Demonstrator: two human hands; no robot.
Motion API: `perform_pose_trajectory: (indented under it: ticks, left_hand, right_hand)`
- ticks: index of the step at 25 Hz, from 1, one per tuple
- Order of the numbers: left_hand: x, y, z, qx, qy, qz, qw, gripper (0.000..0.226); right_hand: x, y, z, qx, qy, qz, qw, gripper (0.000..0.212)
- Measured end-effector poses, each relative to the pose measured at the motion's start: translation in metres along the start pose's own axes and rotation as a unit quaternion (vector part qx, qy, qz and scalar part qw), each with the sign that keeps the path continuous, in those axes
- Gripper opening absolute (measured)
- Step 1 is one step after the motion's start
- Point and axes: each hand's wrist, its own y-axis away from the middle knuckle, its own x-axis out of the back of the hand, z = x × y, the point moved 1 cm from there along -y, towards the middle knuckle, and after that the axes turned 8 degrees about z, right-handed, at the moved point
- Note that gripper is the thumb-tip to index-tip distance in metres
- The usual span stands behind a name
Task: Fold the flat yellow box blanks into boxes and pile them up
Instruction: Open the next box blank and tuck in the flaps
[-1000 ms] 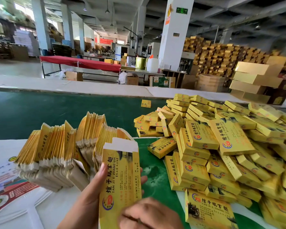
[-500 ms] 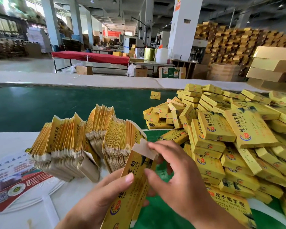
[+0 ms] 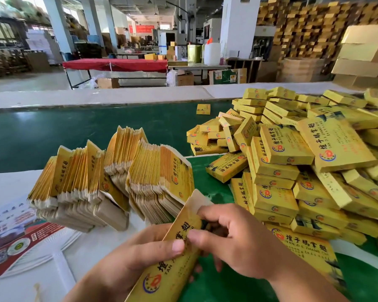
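Note:
I hold one yellow box blank at the bottom centre, tilted up to the right, its pale end flap sticking out at the top. My left hand grips it from the left with the thumb across its printed face. My right hand pinches its upper end, fingers curled over the flap edge. Bundles of flat yellow blanks stand on edge to the left. A big heap of folded yellow boxes fills the right side.
A green conveyor belt runs across behind the blanks, with one lone yellow box on it. White printed sheets lie at the lower left. Behind stand a red-covered table, pillars and stacked cartons.
My right hand came up from the blank's lower end to its top and now curls over the end flap. The blank has turned from facing me to a narrower, slanted view.

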Motion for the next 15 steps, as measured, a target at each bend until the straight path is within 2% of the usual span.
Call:
perform_pose_trajectory:
  ticks: [2,4,6,8,9,11,13,15]
  left_hand:
    - [0.001,-0.001,-0.001,0.018,0.023,-0.008,1.000,0.054]
    - [0.001,-0.001,-0.002,0.011,0.038,-0.012,0.999,0.052]
    - [0.003,-0.002,-0.006,-0.021,0.070,0.034,0.997,0.057]
    - [0.004,-0.003,-0.009,-0.055,0.098,0.106,0.988,0.063]
    - [0.005,-0.004,-0.011,-0.066,0.108,0.129,0.984,0.065]
    - [0.002,-0.006,-0.010,-0.083,0.124,0.121,0.981,0.059]
    - [0.000,-0.008,-0.008,-0.093,0.124,0.107,0.982,0.057]
    - [0.002,-0.012,-0.012,-0.081,0.108,0.164,0.977,0.065]
  right_hand:
    - [0.002,0.000,0.000,0.022,-0.007,0.022,1.000,0.026]
    - [0.001,0.002,0.001,0.049,-0.043,0.079,0.995,0.022]
    - [-0.006,0.003,0.003,0.064,-0.064,0.181,0.979,0.015]
    - [-0.012,0.003,0.009,0.052,-0.062,0.271,0.959,0.027]
    - [-0.014,0.002,0.012,0.029,-0.065,0.283,0.956,0.032]
    - [-0.018,0.000,0.014,-0.017,-0.053,0.216,0.975,0.036]
    - [-0.022,-0.001,0.016,-0.017,-0.037,0.155,0.987,0.031]
    - [-0.023,-0.001,0.017,-0.019,-0.054,0.154,0.986,0.028]
